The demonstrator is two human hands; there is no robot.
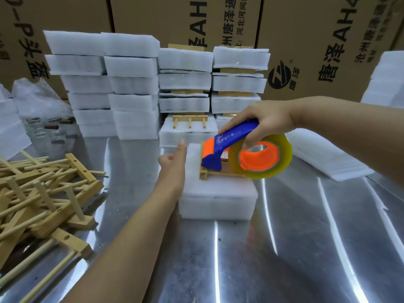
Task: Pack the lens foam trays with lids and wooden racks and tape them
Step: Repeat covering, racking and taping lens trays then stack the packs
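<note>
Lower left: loose pile of wooden racks (pixel 43 193) on the worktop (pixel 284 248), within the left arm's reach, likely feed stock. Upper left to centre: stacks of foam trays (pixel 131 84), then taped packs (pixel 185 79) with racks on top, probably the finished lot parked out of the way.

Left hand (pixel 172 167): holds nothing, fingers loosely relaxed with one pointing up. It rests against the left edge of the foam tray pack (pixel 216 200) at frame centre, I'd say bracing it so it won't slide under the tape pull.

A wooden rack (pixel 204 173) lies flat on the pack's lid.

Right hand (pixel 262 121): fingers wrapped round the tape dispenser (pixel 229 145), blade end down on the rack, tape roll (pixel 262 158) trailing right. Looks set up to start a strip.

Right: foam sheets (pixel 323 158) lie flat on the worktop, probably spare lids.
</note>
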